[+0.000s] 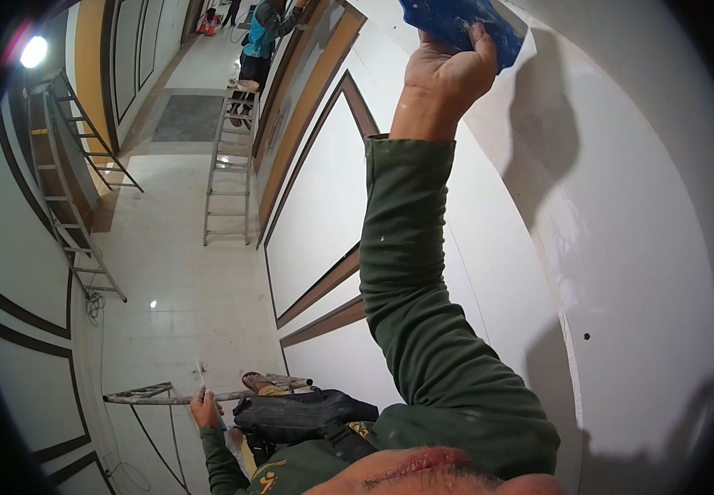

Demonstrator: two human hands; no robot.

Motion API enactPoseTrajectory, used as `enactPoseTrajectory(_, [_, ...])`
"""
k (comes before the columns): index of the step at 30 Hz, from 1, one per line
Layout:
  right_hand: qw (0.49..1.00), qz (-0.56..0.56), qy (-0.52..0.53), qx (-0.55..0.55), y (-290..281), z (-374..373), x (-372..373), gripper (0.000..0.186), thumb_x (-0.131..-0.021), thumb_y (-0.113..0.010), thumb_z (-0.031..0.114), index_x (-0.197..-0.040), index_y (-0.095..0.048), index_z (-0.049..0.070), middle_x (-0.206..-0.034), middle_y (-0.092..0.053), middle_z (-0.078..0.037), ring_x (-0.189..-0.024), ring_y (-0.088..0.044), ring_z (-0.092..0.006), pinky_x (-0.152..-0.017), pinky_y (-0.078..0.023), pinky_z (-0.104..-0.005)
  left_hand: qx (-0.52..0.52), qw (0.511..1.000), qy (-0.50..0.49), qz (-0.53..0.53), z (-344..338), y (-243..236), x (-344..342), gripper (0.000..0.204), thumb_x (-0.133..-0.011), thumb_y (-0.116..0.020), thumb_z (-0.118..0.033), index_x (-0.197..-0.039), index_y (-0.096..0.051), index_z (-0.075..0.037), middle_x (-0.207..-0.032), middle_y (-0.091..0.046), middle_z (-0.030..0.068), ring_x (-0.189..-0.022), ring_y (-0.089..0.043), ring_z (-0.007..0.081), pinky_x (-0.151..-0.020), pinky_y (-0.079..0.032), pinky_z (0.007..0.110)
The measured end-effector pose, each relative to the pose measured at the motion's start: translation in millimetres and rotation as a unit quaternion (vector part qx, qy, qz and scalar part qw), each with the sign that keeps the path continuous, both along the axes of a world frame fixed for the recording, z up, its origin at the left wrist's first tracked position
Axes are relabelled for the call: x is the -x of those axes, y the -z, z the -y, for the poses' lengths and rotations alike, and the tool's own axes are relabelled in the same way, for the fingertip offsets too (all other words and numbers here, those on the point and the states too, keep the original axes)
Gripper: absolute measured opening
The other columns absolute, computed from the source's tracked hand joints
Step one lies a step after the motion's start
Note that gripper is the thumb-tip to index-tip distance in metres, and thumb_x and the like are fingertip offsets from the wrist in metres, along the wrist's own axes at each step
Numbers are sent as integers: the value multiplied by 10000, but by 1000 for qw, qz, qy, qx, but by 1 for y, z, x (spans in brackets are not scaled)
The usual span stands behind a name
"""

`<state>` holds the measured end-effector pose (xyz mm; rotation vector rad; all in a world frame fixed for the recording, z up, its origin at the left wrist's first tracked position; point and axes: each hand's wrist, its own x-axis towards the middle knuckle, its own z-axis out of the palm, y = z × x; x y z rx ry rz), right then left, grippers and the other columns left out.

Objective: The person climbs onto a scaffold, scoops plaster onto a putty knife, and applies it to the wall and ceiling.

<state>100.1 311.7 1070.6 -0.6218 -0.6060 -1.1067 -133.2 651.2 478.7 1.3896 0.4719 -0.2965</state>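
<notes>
High at the upper right, my right hand [454, 73] grips a blue flat plastic spreader [466, 25] with white smears on it. Thumb and fingers are closed on its lower edge, beside the white wall surface [621, 165]; the top of the spreader is cut off by the frame. Low on the left, my left hand [205, 410] is closed around a thin pale flat strip [200, 373] that points upward. Its kind cannot be made out. That hand is next to the top of a ladder [159, 396], where a sandalled foot [260, 382] also shows.
A person in a blue vest [260, 37] is on a metal stepladder [229, 181] farther down the corridor. Another stepladder [64, 198] stands by the left wall, near a coiled cable [95, 305]. The tiled floor [159, 272] lies well below me. Brown-trimmed panels [324, 214] line the wall.
</notes>
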Motion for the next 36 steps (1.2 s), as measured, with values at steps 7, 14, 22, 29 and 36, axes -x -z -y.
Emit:
enactPoseTrajectory(7, [990, 51, -93, 88, -9, 30, 3, 447, -697, -525, -29, -1140, -479, 18, -1074, -568, -146, -986, -572, -317, -820, -506, -470, -2, 1000, -6, 0, -10, 3, 8, 409, -852, -507, -97, -1216, -464, 84, -647, -528, 32, -403, -456, 99, -354, -377, 257])
enactPoseTrajectory(14, [967, 104, -220, 72, -18, 24, 20, 503, -702, -479, -99, -1198, -463, -19, -1186, -524, -208, -1123, -486, -364, -992, -355, -539, 14, 1000, -13, 11, -16, 10, 13, 414, -844, -518, -113, -1211, -474, 75, -655, -539, 43, -393, -462, 108, -357, -386, 256])
enactPoseTrajectory(22, [978, 75, -186, 62, -14, 15, 93, 421, -788, -465, -9, -1192, -387, -99, -1165, -501, -229, -1085, -502, -370, -980, -379, -501, 0, 1000, 4, 13, -20, -1, 21, 411, -830, -524, -114, -1192, -489, 78, -667, -549, 55, -399, -473, 108, -370, -395, 257])
enactPoseTrajectory(29, [950, 75, -303, 18, -18, 2, 184, 379, -740, -466, -89, -1113, -414, -132, -1162, -472, -272, -1103, -472, -390, -998, -338, -534, -64, 995, 53, 56, -30, 17, 24, 417, -833, -522, -113, -1192, -478, 94, -712, -564, 66, -461, -495, 112, -404, -411, 257])
enactPoseTrajectory(36, [945, 107, -302, 64, -11, -29, 241, 502, -803, -497, 102, -1221, -323, -117, -1159, -379, -234, -1130, -356, -346, -822, -529, -437, -23, 997, 69, 14, -12, -13, 20, 378, -839, -503, -100, -1158, -507, 103, -604, -512, 22, -397, -461, 91, -355, -375, 245])
